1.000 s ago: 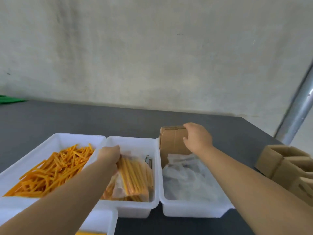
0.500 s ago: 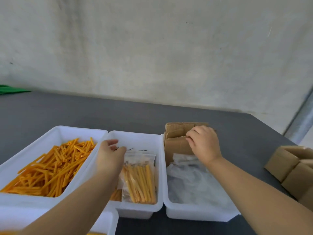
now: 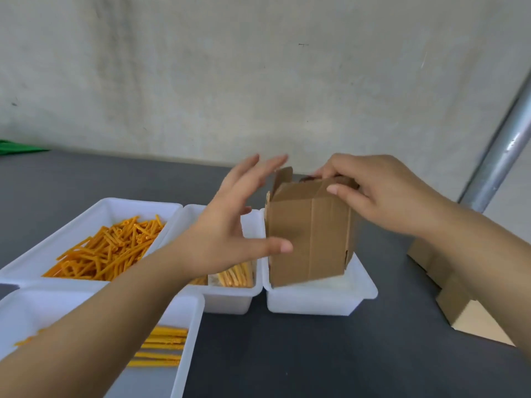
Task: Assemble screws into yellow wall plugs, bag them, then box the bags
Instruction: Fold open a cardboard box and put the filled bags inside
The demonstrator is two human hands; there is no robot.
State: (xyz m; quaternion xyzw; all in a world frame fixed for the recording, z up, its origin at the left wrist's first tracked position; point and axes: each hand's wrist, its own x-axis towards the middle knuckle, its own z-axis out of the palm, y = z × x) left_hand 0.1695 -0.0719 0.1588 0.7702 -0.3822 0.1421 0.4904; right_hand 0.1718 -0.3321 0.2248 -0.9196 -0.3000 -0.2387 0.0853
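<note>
Table [image 3: 287, 354] dark grey, wall [image 3: 258, 76] pale | R hand [image 3: 382, 193] grips box [image 3: 307, 237] (cardboard) | L hand [image 3: 230, 225] spread.

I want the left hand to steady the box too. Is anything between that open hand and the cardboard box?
Nothing visible. The left hand is open right beside the cardboard box, its thumb reaching the near face. The right hand grips the box's top flaps on the far side, out of the way.

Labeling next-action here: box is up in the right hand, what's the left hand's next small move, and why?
Probably close the left hand onto the cardboard box's near side to steady it: the right hand pinches only the top flaps, and the left is open beside the box.
</note>
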